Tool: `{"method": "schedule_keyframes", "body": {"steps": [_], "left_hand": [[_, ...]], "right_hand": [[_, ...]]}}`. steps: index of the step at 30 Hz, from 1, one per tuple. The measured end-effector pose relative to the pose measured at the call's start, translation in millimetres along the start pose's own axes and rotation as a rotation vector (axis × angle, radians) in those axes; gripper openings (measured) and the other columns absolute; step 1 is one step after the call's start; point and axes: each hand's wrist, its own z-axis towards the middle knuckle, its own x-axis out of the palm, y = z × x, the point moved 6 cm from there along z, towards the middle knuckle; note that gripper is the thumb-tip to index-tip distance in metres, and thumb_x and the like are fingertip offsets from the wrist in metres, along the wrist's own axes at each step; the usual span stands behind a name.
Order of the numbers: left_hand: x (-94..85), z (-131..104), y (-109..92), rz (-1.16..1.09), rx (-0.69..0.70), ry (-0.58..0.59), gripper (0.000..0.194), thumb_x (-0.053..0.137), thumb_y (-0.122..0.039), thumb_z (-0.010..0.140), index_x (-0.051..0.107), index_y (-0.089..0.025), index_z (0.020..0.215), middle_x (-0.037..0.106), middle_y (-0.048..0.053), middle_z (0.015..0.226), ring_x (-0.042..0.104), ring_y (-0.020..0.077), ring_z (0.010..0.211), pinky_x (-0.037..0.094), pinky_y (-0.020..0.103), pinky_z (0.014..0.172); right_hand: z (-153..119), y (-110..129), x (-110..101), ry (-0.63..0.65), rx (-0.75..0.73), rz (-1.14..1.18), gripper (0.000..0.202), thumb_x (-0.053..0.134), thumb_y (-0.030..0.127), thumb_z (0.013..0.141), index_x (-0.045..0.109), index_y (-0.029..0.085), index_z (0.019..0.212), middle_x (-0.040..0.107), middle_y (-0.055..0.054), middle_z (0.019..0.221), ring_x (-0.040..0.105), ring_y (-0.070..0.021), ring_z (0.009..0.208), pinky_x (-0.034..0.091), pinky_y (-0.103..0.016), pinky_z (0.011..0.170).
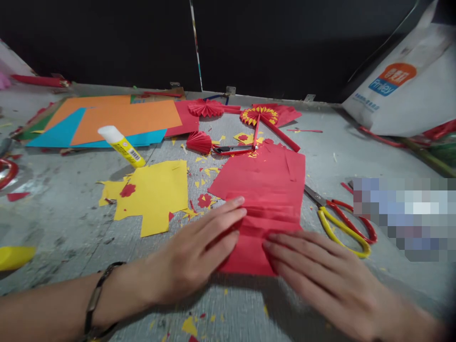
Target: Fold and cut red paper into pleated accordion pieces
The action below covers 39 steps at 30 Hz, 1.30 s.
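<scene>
A sheet of red paper [265, 175] with several crosswise creases lies in front of me. My left hand [188, 256] rests on its left edge, fingers stretched out and the thumb hidden. Across the near right part of the sheet lies my right hand [320, 275], its fingers flat on the paper. Scissors [344, 225] with one red and one yellow handle lie just beyond the right hand. Left of the red sheet is a cut piece of yellow paper [160, 190], with a small red paper flower [128, 190] on it.
A yellow glue stick [123, 147] stands tilted behind the yellow paper. Behind it lie orange sheets [128, 121] and blue sheets [57, 133]. A utility knife [235, 149] and a red-and-yellow pleated paper rosette [258, 115] lie farther back. A white bag [402, 104] stands at right.
</scene>
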Motion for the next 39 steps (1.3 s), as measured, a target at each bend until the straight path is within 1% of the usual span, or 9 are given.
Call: {"method": "schedule_keyframes", "body": {"steps": [3, 7, 9, 11, 15, 21, 32, 36, 39], "left_hand": [[5.1, 10.3, 9.4, 0.057, 0.039, 0.002, 0.041, 0.043, 0.004, 0.092, 0.065, -0.014, 0.122, 0.066, 0.018, 0.138, 0.055, 0.0281, 0.143, 0.054, 0.050, 0.116], [4.1, 11.4, 10.8, -0.003, 0.031, -0.027, 0.028, 0.051, 0.000, 0.094, 0.068, -0.015, 0.110, 0.073, 0.014, 0.123, 0.063, 0.0273, 0.129, 0.055, 0.049, 0.113], [3.3, 11.6, 8.5, -0.037, 0.035, -0.023, 0.026, 0.052, -0.001, 0.094, 0.069, -0.016, 0.107, 0.073, 0.014, 0.119, 0.065, 0.0269, 0.123, 0.057, 0.048, 0.110], [3.3, 12.6, 6.3, -0.056, 0.048, -0.016, 0.025, 0.052, -0.002, 0.093, 0.070, -0.016, 0.104, 0.072, 0.014, 0.117, 0.065, 0.0276, 0.121, 0.057, 0.048, 0.108], [5.1, 15.1, 4.1, -0.078, 0.081, 0.005, 0.023, 0.054, -0.001, 0.094, 0.070, -0.015, 0.104, 0.072, 0.015, 0.115, 0.064, 0.0277, 0.118, 0.058, 0.045, 0.104], [5.9, 17.2, 5.7, -0.117, 0.060, 0.045, 0.022, 0.054, -0.001, 0.097, 0.070, -0.015, 0.100, 0.071, 0.012, 0.110, 0.063, 0.0243, 0.112, 0.056, 0.041, 0.101], [6.3, 16.3, 11.9, -0.184, -0.030, 0.026, 0.023, 0.054, -0.002, 0.093, 0.070, -0.018, 0.094, 0.070, 0.009, 0.107, 0.063, 0.0241, 0.112, 0.051, 0.043, 0.106], [8.2, 16.5, 16.4, -0.216, -0.100, 0.089, 0.009, 0.066, -0.013, 0.093, 0.067, -0.017, 0.085, 0.067, 0.009, 0.108, 0.063, 0.0237, 0.110, 0.051, 0.041, 0.105], [8.7, 15.8, 15.2, -0.165, -0.039, 0.106, 0.009, 0.072, -0.019, 0.091, 0.065, -0.018, 0.085, 0.068, 0.010, 0.109, 0.062, 0.0255, 0.111, 0.049, 0.044, 0.107]], "right_hand": [[12.3, -23.3, 5.3, 0.037, 0.136, 0.094, 0.031, 0.044, 0.010, 0.107, 0.074, 0.011, 0.117, 0.078, -0.012, 0.125, 0.073, -0.0248, 0.117, 0.061, -0.043, 0.102], [11.1, -27.1, 12.5, 0.042, 0.239, 0.179, 0.030, 0.064, 0.031, 0.103, 0.072, 0.011, 0.123, 0.078, -0.014, 0.121, 0.074, -0.0274, 0.114, 0.062, -0.046, 0.099], [10.9, -21.2, 10.9, 0.020, 0.227, 0.167, 0.029, 0.063, 0.031, 0.104, 0.073, 0.011, 0.122, 0.079, -0.014, 0.118, 0.076, -0.0259, 0.110, 0.063, -0.043, 0.097], [11.7, -14.5, 9.0, 0.017, 0.181, 0.149, 0.025, 0.054, 0.018, 0.105, 0.074, 0.013, 0.120, 0.079, -0.013, 0.119, 0.076, -0.0232, 0.107, 0.063, -0.040, 0.096], [13.1, -7.8, 7.8, 0.038, 0.105, 0.138, 0.039, 0.040, 0.002, 0.103, 0.074, 0.013, 0.118, 0.078, -0.013, 0.123, 0.075, -0.0222, 0.108, 0.062, -0.040, 0.096], [16.2, -11.4, 7.4, 0.054, 0.153, 0.152, 0.040, 0.035, 0.007, 0.108, 0.073, 0.014, 0.122, 0.080, -0.010, 0.115, 0.075, -0.0205, 0.102, 0.061, -0.034, 0.090], [5.1, -3.7, 20.8, 0.109, 0.137, 0.095, 0.040, 0.043, 0.005, 0.103, 0.072, 0.015, 0.129, 0.076, -0.010, 0.130, 0.072, -0.0265, 0.117, 0.063, -0.043, 0.095], [-0.3, -2.1, 23.9, 0.111, 0.107, 0.082, 0.040, 0.047, 0.003, 0.102, 0.070, 0.014, 0.133, 0.071, -0.009, 0.139, 0.067, -0.0279, 0.127, 0.060, -0.045, 0.103], [-3.3, -1.7, 25.6, 0.119, 0.096, 0.087, 0.040, 0.046, 0.003, 0.103, 0.071, 0.014, 0.133, 0.070, -0.009, 0.142, 0.067, -0.0278, 0.127, 0.062, -0.044, 0.099]]}}
